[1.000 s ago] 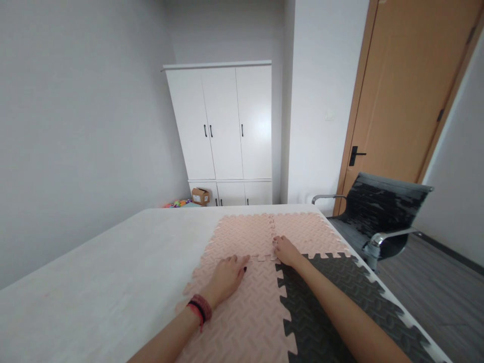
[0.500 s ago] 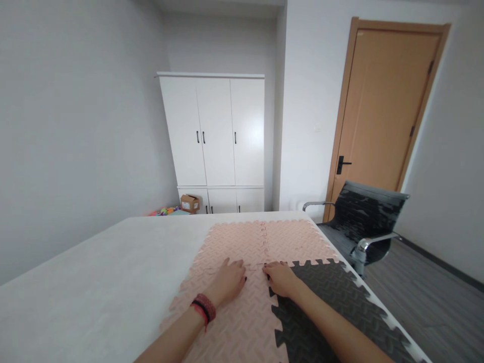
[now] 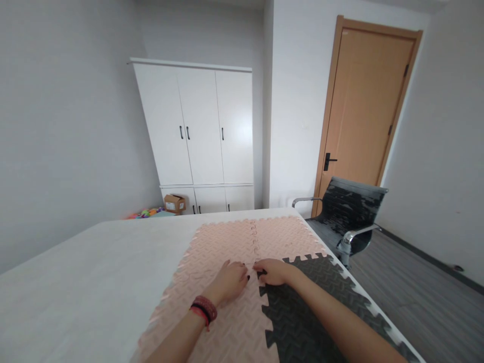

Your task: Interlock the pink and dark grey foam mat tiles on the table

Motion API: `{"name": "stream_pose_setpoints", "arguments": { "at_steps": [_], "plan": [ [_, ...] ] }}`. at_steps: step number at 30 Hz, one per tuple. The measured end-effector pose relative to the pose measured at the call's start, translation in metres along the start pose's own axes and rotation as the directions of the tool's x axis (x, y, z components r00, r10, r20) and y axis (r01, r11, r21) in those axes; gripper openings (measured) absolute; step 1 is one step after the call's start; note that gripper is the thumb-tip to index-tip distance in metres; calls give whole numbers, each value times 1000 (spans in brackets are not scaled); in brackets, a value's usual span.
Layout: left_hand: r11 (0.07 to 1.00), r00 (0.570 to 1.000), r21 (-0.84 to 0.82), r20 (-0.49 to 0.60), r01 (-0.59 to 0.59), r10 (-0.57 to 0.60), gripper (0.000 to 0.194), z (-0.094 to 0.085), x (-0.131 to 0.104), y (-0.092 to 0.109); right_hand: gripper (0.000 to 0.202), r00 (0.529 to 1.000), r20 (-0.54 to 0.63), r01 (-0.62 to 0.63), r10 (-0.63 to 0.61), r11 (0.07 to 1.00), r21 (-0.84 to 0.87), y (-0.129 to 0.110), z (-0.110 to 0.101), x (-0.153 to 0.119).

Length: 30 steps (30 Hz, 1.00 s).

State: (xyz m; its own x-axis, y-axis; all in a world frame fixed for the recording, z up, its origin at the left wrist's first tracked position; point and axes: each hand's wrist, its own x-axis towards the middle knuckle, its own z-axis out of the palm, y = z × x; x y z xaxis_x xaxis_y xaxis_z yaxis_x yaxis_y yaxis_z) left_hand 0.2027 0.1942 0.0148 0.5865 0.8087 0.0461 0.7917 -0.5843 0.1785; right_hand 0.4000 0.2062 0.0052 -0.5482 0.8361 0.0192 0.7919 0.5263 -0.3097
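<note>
Several interlocking foam mat tiles lie joined on a white table (image 3: pixel 83 282): pink tiles (image 3: pixel 223 242) at the far and near left, a dark grey tile (image 3: pixel 321 302) at the near right. My left hand (image 3: pixel 230 281), with red and black bracelets on the wrist, presses flat on the near pink tile by the seam. My right hand (image 3: pixel 274 271) rests on the corner of the grey tile, where the tiles meet, fingertips on the toothed edge. The two hands almost touch.
A black office chair (image 3: pixel 348 214) stands close to the table's right edge. Behind it is a wooden door (image 3: pixel 363 106). A white cupboard (image 3: pixel 200 131) stands at the far wall, with a small cardboard box (image 3: pixel 174 203) and colourful toys on the floor.
My right hand has drawn back from the far seam to the grey tile's corner, close to my left hand. The view has shifted so the room sits further left.
</note>
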Motion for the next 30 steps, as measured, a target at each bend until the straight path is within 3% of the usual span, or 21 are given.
{"name": "stream_pose_setpoints", "arguments": {
  "at_steps": [5,11,17,25,30],
  "plan": [
    [999,1000,-44,13,-9,10,31,2,-7,-9,38,989,-116,-95,88,994,-60,2,4,6],
    [996,999,-85,-4,-39,39,29,3,-7,-20,27,989,-86,-126,118,987,-100,7,-2,24],
    [990,996,-108,-25,-90,87,19,-2,-7,-30,38,978,-161,-149,135,986,-78,4,0,54],
    [979,993,-171,27,-108,115,26,-2,-3,-46,60,979,73,-191,190,982,-1,19,14,61],
    [975,992,-197,50,-101,113,34,1,-4,-50,48,973,80,-215,218,976,-42,23,5,70]
  ]
}}
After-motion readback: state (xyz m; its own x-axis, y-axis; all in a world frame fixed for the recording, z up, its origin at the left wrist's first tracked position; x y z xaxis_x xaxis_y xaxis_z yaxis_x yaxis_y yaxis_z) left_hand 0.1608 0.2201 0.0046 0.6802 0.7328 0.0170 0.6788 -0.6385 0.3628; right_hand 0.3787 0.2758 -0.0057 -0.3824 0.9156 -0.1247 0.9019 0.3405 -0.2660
